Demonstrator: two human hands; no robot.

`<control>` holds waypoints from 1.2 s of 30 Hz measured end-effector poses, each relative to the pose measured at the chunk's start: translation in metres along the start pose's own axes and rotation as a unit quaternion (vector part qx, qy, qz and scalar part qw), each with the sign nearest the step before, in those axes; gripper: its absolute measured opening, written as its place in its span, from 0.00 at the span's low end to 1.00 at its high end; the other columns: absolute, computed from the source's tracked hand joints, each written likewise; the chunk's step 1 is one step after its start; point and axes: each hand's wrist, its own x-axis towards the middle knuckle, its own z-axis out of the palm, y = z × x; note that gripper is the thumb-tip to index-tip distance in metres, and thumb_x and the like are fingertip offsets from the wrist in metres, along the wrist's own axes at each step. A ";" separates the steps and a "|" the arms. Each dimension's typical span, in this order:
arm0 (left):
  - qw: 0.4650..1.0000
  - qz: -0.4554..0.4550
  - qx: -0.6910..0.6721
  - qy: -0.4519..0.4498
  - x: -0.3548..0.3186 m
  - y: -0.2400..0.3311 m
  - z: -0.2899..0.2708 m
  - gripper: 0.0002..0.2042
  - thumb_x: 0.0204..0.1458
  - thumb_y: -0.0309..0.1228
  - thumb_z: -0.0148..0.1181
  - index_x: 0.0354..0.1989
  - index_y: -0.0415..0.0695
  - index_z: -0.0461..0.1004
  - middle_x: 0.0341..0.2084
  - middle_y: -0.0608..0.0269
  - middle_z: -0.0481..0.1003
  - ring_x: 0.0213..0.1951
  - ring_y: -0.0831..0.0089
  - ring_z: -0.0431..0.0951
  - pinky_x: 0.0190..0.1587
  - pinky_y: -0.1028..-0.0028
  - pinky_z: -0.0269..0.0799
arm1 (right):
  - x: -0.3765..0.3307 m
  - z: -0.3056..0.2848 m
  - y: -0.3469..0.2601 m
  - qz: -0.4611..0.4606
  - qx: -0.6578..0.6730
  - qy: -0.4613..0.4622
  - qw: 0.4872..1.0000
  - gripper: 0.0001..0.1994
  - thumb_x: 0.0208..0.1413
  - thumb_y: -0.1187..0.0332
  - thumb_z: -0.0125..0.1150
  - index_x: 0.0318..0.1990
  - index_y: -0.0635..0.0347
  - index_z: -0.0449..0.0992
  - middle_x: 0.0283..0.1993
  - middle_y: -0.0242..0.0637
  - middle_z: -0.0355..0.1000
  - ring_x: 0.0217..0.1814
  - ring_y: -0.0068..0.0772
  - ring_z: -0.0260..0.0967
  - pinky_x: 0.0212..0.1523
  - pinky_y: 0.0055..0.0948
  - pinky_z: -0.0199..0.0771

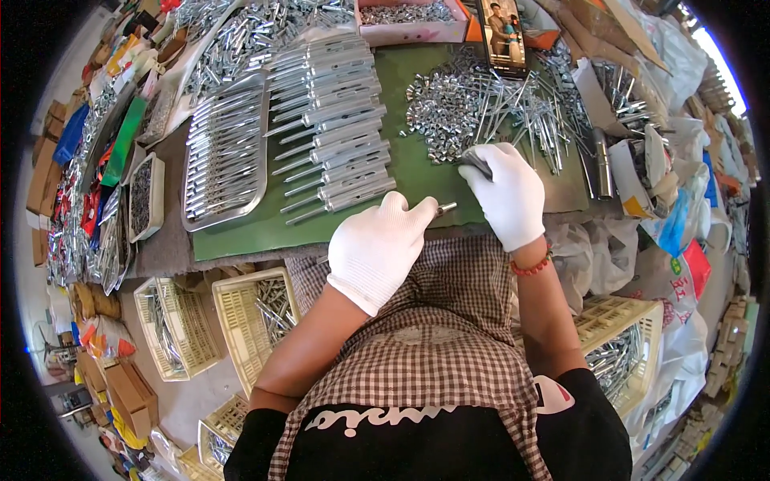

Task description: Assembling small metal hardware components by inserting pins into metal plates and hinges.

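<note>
Head: by the green bench's (241, 242) near edge my left hand (380, 250) wraps a silvery metal rod (447, 208), likely slick, best held midway, my right hand (507, 196) pinching something grey (476, 163).

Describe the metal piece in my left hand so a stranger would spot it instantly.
Start at the green work surface and find its near edge. There, the left hand, white-gloved, holds a silvery metal piece. Its end pokes out rightward, unlike the lined-up metal parts, which lie unheld.

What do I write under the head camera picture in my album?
White-gloved left hand holding a metal part, right hand near shiny little metal pieces on a green work surface.
</note>
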 end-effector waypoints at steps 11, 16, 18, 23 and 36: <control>1.000 0.003 -0.030 0.001 -0.002 -0.004 0.003 0.10 0.55 0.32 0.58 0.45 0.56 0.75 0.26 0.61 0.70 0.23 0.60 0.75 0.25 0.62 0.71 | -0.018 -0.017 -0.015 -0.002 0.169 -0.139 0.976 0.06 0.53 0.70 0.65 0.37 0.57 0.78 0.33 0.41 0.75 0.35 0.45 0.75 0.35 0.37 0.74; 1.000 0.002 -0.012 -0.013 0.001 -0.006 0.002 0.09 0.55 0.33 0.57 0.45 0.56 0.75 0.26 0.60 0.71 0.24 0.59 0.76 0.25 0.62 0.72 | -0.017 -0.011 -0.021 -0.071 0.103 -0.148 0.981 0.06 0.52 0.69 0.66 0.36 0.57 0.78 0.33 0.41 0.74 0.35 0.46 0.74 0.35 0.39 0.73; 0.999 -0.013 -0.031 -0.011 0.001 -0.006 0.004 0.09 0.56 0.33 0.57 0.45 0.56 0.75 0.26 0.60 0.71 0.24 0.59 0.76 0.25 0.62 0.72 | -0.017 -0.008 -0.023 -0.078 0.075 -0.139 0.984 0.06 0.53 0.68 0.66 0.36 0.56 0.78 0.34 0.40 0.74 0.35 0.47 0.74 0.35 0.39 0.73; 0.999 -0.008 -0.038 -0.006 0.001 -0.006 0.004 0.09 0.56 0.33 0.57 0.44 0.57 0.76 0.26 0.61 0.71 0.24 0.59 0.77 0.26 0.63 0.73 | -0.021 -0.007 -0.021 -0.083 0.038 -0.129 0.987 0.07 0.53 0.67 0.67 0.37 0.55 0.79 0.35 0.39 0.75 0.36 0.45 0.74 0.36 0.38 0.73; 1.000 -0.010 -0.021 -0.008 0.001 -0.007 0.008 0.09 0.55 0.34 0.59 0.44 0.60 0.77 0.26 0.64 0.72 0.23 0.62 0.77 0.25 0.65 0.74 | -0.128 0.046 0.005 -0.079 0.061 -0.343 0.934 0.09 0.57 0.66 0.57 0.40 0.53 0.82 0.37 0.40 0.78 0.40 0.46 0.77 0.42 0.41 0.78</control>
